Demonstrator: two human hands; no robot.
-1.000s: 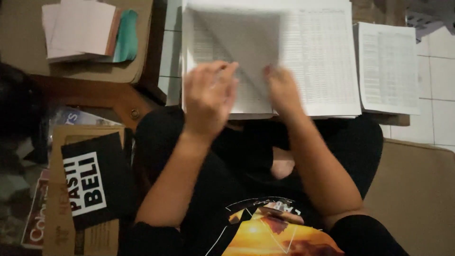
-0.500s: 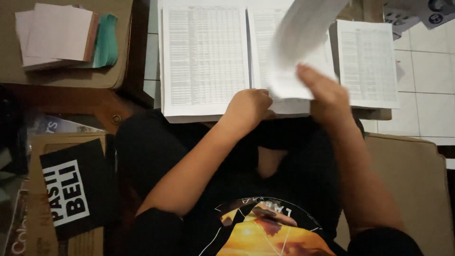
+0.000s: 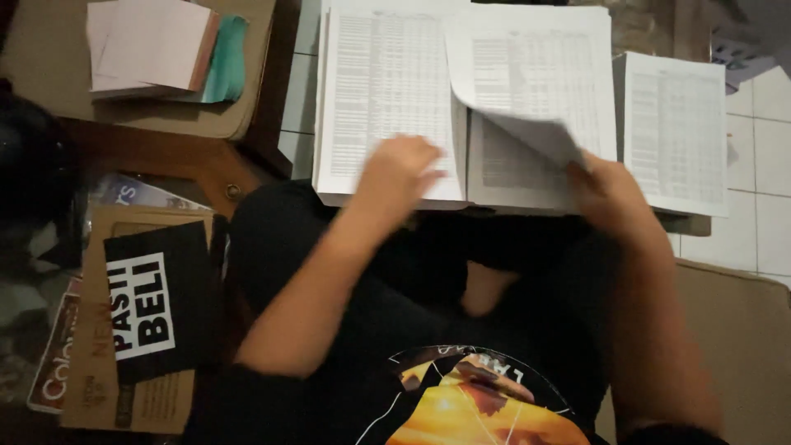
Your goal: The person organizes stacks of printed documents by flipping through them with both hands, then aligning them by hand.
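**Sheet down, corner lifted**

The raised sheet (image 3: 527,82) has dropped back onto the middle stack; right hand (image 3: 606,189) now pinches its curled lower corner. Left hand (image 3: 395,169) lies flat, fingers loose, on the left stack (image 3: 383,74). Risk, judged: a thin grip could crease the corner or drag two sheets. A third stack (image 3: 676,124) lies right.

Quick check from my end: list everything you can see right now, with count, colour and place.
paper stacks: two, white printed tables, side by side, top centre
lifted sheet: one, white, curled up off the right-hand stack
separate paper stack: one, white, far right
floor tiles: white, right edge
pink pad: one, top left, on cardboard
teal item: one, beneath the pad
black card: one, white lettering, lower left
left hand: on the left stack
right hand: holding the lifted sheet's corner
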